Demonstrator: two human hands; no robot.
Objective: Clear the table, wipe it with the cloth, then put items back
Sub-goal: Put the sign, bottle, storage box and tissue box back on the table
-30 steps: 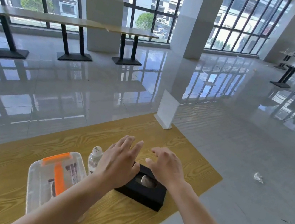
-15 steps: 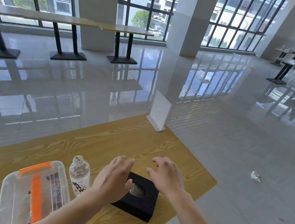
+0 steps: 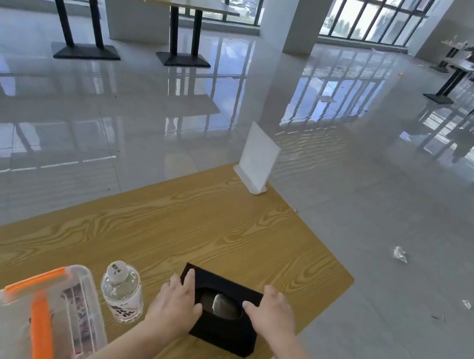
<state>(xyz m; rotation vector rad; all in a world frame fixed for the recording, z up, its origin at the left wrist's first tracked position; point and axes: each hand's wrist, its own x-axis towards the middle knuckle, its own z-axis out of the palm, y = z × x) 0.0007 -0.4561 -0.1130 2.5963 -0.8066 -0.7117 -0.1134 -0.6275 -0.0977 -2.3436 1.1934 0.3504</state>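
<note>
You had your left hand and right hand clasped on either side of the black tissue box, which sat near the worktop's right edge. Clearing looked barely begun; next called for a level lift away.

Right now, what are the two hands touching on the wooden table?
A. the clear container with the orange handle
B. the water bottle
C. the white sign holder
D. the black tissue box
D: the left hand and the right hand rest on opposite sides of the black tissue box, while the water bottle, the clear container and the white sign holder stand untouched.
</note>
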